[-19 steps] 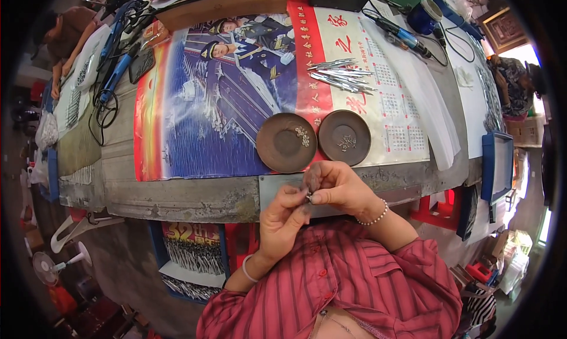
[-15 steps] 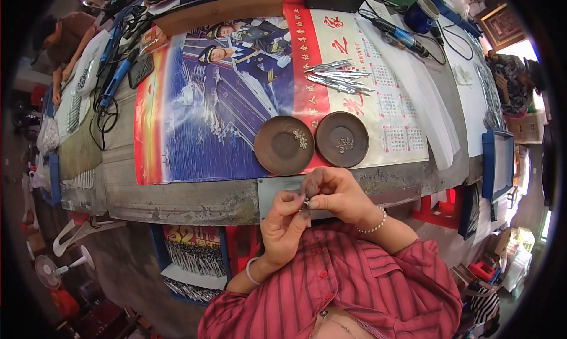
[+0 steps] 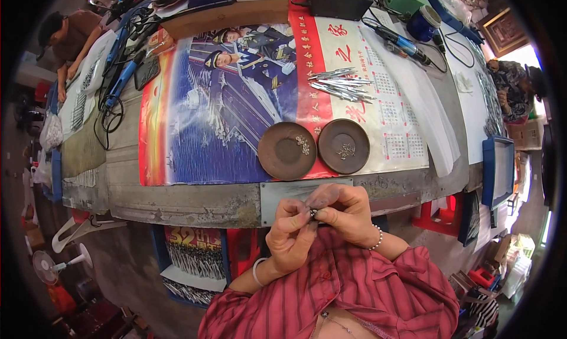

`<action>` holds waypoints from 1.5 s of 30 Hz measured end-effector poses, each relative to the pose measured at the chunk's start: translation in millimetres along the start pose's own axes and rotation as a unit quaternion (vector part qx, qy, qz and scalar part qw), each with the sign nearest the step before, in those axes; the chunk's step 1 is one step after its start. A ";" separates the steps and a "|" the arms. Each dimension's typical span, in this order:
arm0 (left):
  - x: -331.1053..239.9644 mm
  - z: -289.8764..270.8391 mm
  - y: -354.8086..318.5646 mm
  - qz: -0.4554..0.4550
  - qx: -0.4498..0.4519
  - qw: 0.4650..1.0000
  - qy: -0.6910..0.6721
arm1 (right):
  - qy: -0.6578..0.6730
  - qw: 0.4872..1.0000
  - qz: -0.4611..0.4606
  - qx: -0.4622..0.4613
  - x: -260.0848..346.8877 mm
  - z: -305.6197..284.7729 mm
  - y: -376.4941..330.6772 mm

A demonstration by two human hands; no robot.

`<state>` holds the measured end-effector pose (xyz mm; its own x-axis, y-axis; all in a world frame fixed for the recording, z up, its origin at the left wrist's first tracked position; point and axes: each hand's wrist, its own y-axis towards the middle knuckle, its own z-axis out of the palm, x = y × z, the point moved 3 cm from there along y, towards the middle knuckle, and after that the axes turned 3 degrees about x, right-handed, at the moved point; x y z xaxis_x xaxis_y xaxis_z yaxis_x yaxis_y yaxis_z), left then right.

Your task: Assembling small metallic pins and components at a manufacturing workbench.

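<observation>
Fingertip to fingertip, my left hand (image 3: 289,232) and my right hand (image 3: 344,212) pinch a small dark metal part (image 3: 313,213) between them, just off the table's near edge. Its exact kind is too small to make out. Beyond my hands stand two round brown dishes side by side. The left dish (image 3: 274,162) holds several small pale round bits (image 3: 303,143); in the right dish (image 3: 357,162) lie several small silvery pieces (image 3: 346,150). Farther back, a pile of slim silver metal pieces (image 3: 341,85) rests on the poster.
A large printed poster (image 3: 195,156) covers the table's middle. Blue handheld tools with cords lie at left (image 3: 121,82) and right (image 3: 404,43). A blue crate of metal pieces (image 3: 192,262) sits below the edge. Co-workers sit at far left (image 3: 77,38) and far right (image 3: 514,85).
My two hands, still together on the small part, sit slightly lower in the picture. The table and dishes have also shifted a little down as the view moved.
</observation>
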<state>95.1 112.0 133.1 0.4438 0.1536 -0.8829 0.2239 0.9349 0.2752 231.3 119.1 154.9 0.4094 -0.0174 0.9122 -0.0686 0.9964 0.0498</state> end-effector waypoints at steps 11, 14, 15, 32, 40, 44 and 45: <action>-0.8 -0.6 -0.4 -0.043 -0.009 0.998 0.047 | -0.233 0.968 -0.081 -0.043 11.9 3.2 1.9; 3.1 -1.4 1.4 -0.077 -0.009 0.996 -0.051 | -0.278 0.952 -0.118 -0.059 6.3 7.1 3.4; 4.8 -1.5 2.4 -0.091 -0.008 0.992 -0.089 | -0.290 0.945 -0.133 -0.069 3.3 7.0 4.0; 10.7 -6.4 -2.5 -0.178 0.009 0.973 -0.145 | -0.329 0.884 -0.026 -0.331 -33.8 -69.9 18.8; 15.6 -14.7 -5.2 -0.233 -0.030 0.944 -0.231 | -0.438 0.856 -0.058 -0.270 -0.5 -52.3 41.6; 16.4 -14.8 -8.7 -0.229 -0.037 0.939 -0.253 | -0.427 0.886 -0.127 -0.129 2.5 -18.6 34.9; 18.2 -15.5 -8.8 -0.221 -0.034 0.945 -0.239 | -0.368 0.895 -0.026 -0.249 -9.0 -39.8 41.2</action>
<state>87.8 111.5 108.7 0.6649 -0.4027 -0.6291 0.4290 0.8953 -0.1197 261.0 163.6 132.6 -0.3234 0.0681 0.9438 0.4229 0.9026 0.0798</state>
